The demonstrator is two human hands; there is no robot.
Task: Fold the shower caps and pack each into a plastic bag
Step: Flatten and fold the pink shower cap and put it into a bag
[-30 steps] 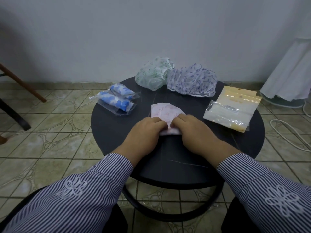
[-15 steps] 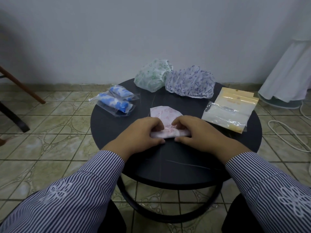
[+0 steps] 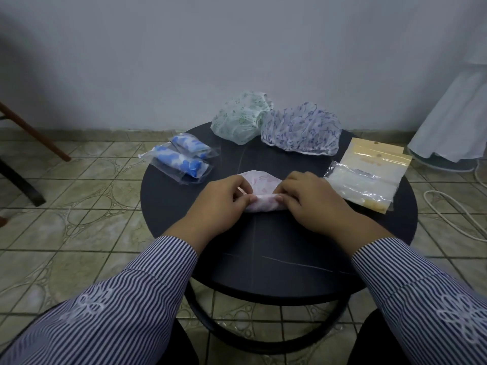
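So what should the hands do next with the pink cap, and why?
Probably keep rolling the pink cap away from the body. Both the left hand and the right hand pinch its rolled near edge, but the far half still lies flat on the table, too wide for a bag.

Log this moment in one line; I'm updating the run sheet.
step: rolling pink shower cap | hands: left hand, right hand both on it | packed: two blue caps

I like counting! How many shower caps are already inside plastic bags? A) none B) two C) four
B: two blue-patterned caps lie rolled in clear bags at the table's left edge, while the green cap and purple cap sit loose.
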